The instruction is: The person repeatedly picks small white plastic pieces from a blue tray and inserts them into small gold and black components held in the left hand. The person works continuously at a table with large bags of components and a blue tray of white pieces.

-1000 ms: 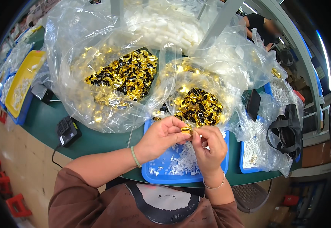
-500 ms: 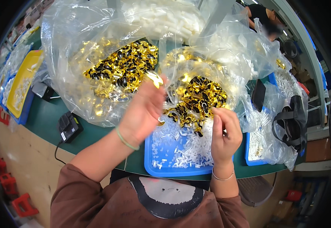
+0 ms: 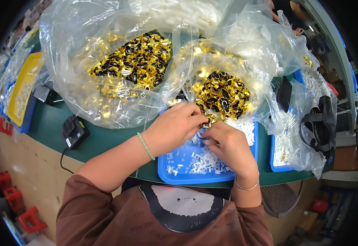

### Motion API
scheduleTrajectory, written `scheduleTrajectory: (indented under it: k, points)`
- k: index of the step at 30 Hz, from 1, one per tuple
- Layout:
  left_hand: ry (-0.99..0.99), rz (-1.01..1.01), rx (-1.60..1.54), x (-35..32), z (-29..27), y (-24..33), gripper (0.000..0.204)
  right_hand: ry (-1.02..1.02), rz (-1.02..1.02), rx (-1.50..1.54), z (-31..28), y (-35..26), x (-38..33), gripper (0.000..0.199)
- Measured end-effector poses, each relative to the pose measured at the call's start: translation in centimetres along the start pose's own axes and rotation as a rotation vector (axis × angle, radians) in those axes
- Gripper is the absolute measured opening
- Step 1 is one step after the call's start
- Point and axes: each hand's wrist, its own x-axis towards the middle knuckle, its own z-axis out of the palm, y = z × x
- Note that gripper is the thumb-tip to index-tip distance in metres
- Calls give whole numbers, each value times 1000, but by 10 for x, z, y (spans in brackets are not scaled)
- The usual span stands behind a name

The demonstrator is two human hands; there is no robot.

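Over a blue tray (image 3: 161, 169), my left hand (image 3: 175, 128) and my right hand (image 3: 231, 148) are close together, a small gap between their fingertips. The fingers of my left hand are bent and closed beside a few shiny gold-and-black clip-like pieces (image 3: 210, 119) at the tray's far edge. My right hand is pinched; whatever either hand grips is too small or hidden to make out. Small white plastic pieces (image 3: 207, 162) lie loose in the tray below them. Just beyond is an open clear bag with a heap of gold-and-black pieces (image 3: 224, 92).
A larger clear bag (image 3: 64, 82) of similar pieces lies at the far left. Left on the green table (image 3: 101, 141) sits a black corded device (image 3: 75, 132). At right are another blue tray (image 3: 274, 164) of white parts and a dark bag (image 3: 320, 127). A person (image 3: 288, 12) is beyond.
My left hand was raised and blurred near the left bag, with a bright yellow piece at its fingertips; it has come down right to the tray. My right hand has moved left toward it.
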Motion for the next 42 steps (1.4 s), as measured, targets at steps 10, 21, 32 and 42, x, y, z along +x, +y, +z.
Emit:
scheduleTrajectory:
  k: [10,21,32,42]
  points:
    - [-43,-9,87,1,8,-7,25,-37,53,-153,6,2,-2,18]
    - [-22,-645,-1431,6,-12,3,32,-69,130,-189,3,1,-8,14]
    - [-73,-636,-1336,5,-8,4,31,298,236,365,-7,-4,4,14]
    - [-60,-664,-1640,2,1,3,30,392,161,423,-2,-8,7,14]
